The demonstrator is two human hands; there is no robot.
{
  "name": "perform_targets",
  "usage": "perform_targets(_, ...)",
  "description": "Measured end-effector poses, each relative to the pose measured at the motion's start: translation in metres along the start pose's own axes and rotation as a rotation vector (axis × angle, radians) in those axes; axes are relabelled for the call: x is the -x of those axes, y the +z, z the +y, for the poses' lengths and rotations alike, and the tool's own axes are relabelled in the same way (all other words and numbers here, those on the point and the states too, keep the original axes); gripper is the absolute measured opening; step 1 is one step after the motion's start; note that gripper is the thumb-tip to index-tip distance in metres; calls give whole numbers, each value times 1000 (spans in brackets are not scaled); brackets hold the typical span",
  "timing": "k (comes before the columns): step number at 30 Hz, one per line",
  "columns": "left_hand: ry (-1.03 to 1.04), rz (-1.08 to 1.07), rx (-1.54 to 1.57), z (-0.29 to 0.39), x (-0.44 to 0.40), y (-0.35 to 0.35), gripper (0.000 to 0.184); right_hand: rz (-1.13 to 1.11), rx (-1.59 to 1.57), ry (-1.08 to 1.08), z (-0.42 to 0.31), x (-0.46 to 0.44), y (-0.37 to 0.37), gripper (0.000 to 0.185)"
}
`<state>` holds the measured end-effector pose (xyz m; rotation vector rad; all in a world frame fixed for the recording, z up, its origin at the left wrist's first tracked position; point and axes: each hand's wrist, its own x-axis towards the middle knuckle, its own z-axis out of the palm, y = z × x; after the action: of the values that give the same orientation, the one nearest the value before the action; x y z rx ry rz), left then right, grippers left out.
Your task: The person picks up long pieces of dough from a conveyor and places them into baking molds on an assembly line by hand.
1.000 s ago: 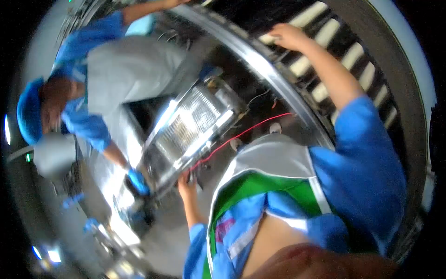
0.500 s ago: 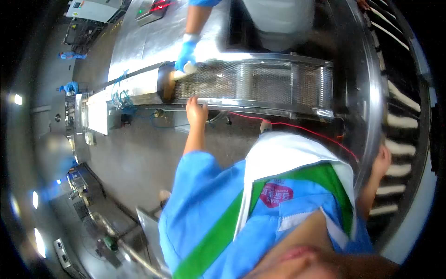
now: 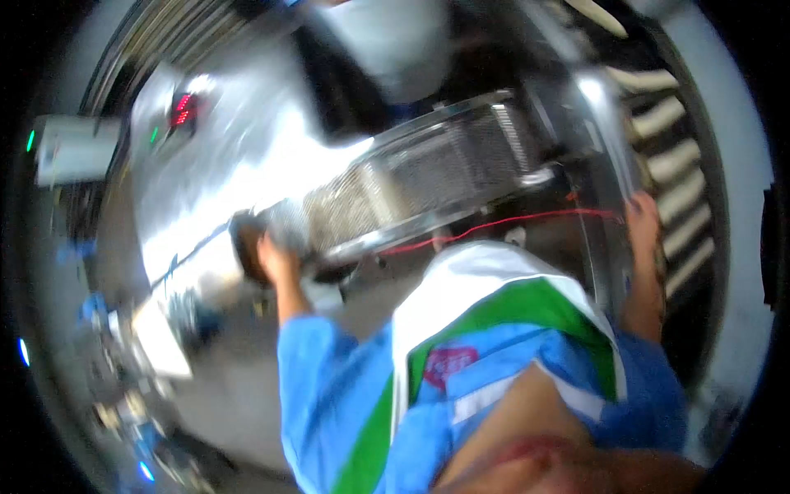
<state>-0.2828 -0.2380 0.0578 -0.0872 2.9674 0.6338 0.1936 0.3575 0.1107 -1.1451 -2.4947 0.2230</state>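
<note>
My left hand [image 3: 278, 262] is at the near side of a metal mesh conveyor [image 3: 436, 173], beside the dark opening at its left end. Blur hides how its fingers are set and whether they hold anything. My right hand [image 3: 643, 221] is at the curved metal rail [image 3: 609, 123] on the right. Beside it, long pale pieces [image 3: 681, 160] lie in a row on a dark surface. The fingers of this hand are smeared too, and I cannot make out anything in them.
A red cord [image 3: 510, 219] runs below the mesh conveyor towards the rail. Beyond the conveyor is a shiny metal table [image 3: 214, 156] with a red-lit display [image 3: 183, 109]. A co-worker's pale apron [image 3: 387, 45] shows at the top.
The view has swung round and tilted. My left hand has moved left along the conveyor to its dark end. My right hand remains by the rail. The co-worker's gloved hand has left view.
</note>
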Motion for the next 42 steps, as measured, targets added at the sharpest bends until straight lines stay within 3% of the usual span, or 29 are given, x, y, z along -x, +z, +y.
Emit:
perform_targets(2,17,-38,343,-13,-15,10,47,28,17,56,-14,5,-7,23)
perform_targets(4,249,35,-449,-10,-17,-1,54,23,71,130,-24,9,-17,23)
perform_targets(6,282,32,-506,0,-13,-9,64,11,64,133,-24,16,-13,22)
perform_targets(11,273,13,-622,-26,-26,-1,66,-33,59,219,-28,28,-15,21)
perform_targets(18,255,-34,-759,3,-7,-6,57,34,25,117,-8,47,1,20)
perform_targets(20,288,-88,-733,-19,-21,4,54,-91,41,126,-19,44,-11,19)
perform_targets(22,390,96,-685,-32,-24,15,48,-277,20,291,-40,31,-21,24)
perform_targets(24,375,179,-676,-28,-13,11,49,-237,84,87,21,48,8,26)
perform_targets(25,299,140,-728,-12,-5,5,49,-253,122,106,25,53,12,26)
perform_targets(29,230,122,-740,-3,-4,4,50,-280,76,160,4,48,11,28)
perform_targets(32,236,128,-718,0,-1,-3,50,-243,90,36,3,45,11,28)
perform_targets(42,256,275,-729,-7,11,-9,47,-271,38,-80,-17,28,14,26)
